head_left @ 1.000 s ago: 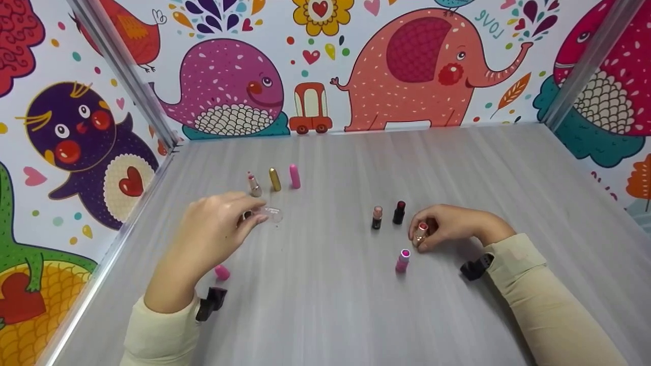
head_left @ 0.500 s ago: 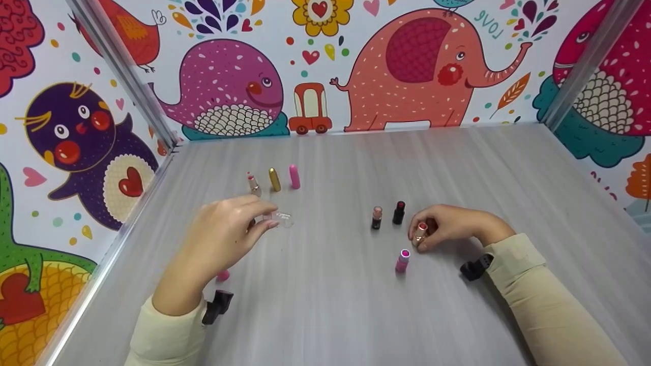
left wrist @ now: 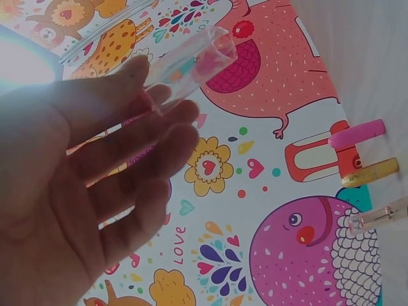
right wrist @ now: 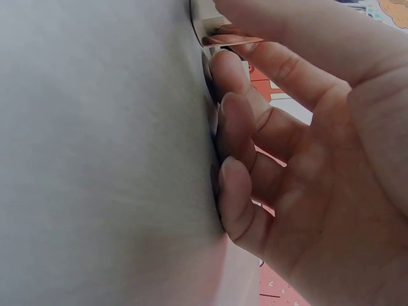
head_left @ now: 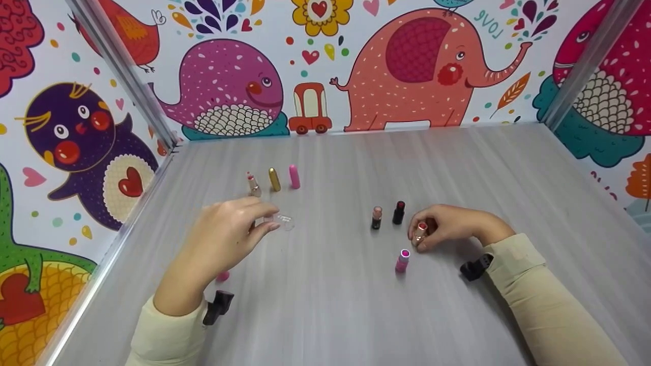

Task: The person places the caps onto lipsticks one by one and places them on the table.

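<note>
In the head view my left hand (head_left: 229, 229) pinches a clear cap (head_left: 286, 222) between thumb and forefinger, above the left part of the table. The left wrist view shows the see-through cap (left wrist: 201, 60) as a hollow tube pointing away, the other fingers loosely bent. My right hand (head_left: 447, 223) grips a gold lipstick (head_left: 420, 233) with a red tip, upright on the table. A pink lipstick (head_left: 402, 261), a black lipstick (head_left: 400, 212) and a nude lipstick (head_left: 377, 217) stand uncapped close by. In the right wrist view the fingertips (right wrist: 236, 185) rest against the tabletop.
Behind my left hand stand a pale-pink lipstick (head_left: 254, 185), a gold bullet-shaped piece (head_left: 274, 179) and a pink bullet-shaped piece (head_left: 295, 176). A small pink object (head_left: 223, 276) is partly covered by my left forearm. Printed panels (head_left: 315, 66) border the table at the back and sides.
My left hand has shifted slightly right and toward me with the clear cap, then nearly stopped. The right hand and the gold lipstick have stayed in place.
</note>
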A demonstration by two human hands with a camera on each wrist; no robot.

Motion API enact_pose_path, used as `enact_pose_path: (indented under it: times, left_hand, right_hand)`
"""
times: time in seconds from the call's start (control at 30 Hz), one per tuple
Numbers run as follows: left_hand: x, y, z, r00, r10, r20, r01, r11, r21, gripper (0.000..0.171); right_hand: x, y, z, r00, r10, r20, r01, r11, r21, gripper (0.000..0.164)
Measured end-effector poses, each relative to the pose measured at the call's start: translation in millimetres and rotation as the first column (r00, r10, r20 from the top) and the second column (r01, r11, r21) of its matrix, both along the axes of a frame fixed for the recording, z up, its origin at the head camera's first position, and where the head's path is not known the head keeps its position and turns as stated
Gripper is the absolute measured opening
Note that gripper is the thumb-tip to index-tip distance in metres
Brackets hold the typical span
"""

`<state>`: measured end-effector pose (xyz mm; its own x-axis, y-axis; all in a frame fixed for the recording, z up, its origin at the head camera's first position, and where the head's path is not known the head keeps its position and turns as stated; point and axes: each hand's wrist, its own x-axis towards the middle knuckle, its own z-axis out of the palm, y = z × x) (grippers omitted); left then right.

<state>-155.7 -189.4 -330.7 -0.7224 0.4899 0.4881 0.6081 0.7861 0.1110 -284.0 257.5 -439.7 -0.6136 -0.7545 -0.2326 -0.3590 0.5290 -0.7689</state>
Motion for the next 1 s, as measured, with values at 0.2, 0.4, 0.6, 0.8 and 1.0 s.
enact_pose_path:
  times: [0.2, 0.4, 0.6, 0.8, 1.0]
  left_hand:
    - [-0.6, -0.2, -0.4, 1.0, -0.003, -0.011, 0.003, 1.0, -0.007, 0.024]
    - [-1.7, -0.2, -1.2, 1.0, -0.006, -0.013, 0.005, 1.0, -0.01, 0.024]
    - [-2.2, 0.3, -2.3, 1.0, 0.001, -0.009, -0.001, 1.0, -0.015, 0.024]
    - [-2.9, 1.2, -2.9, 1.0, -0.008, -0.015, 0.007, 1.0, -0.023, 0.023]
    - [-2.4, 1.5, -2.0, 1.0, -0.01, -0.016, 0.01, 1.0, -0.017, 0.022]
  right_hand:
    - [-0.3, 0.6, -0.9, 1.0, -0.003, 0.008, 0.003, 1.0, -0.011, 0.024]
    - [-0.8, 1.2, -2.6, 1.0, -0.003, 0.007, 0.003, 1.0, -0.017, 0.024]
    - [-0.3, 0.7, -1.6, 1.0, -0.005, 0.008, 0.005, 1.0, -0.016, 0.023]
    - [0.3, 0.5, -0.4, 1.0, -0.011, 0.003, 0.011, 1.0, -0.001, 0.023]
    - [0.1, 0.4, -1.3, 1.0, -0.013, 0.005, 0.013, 1.0, 0.005, 0.022]
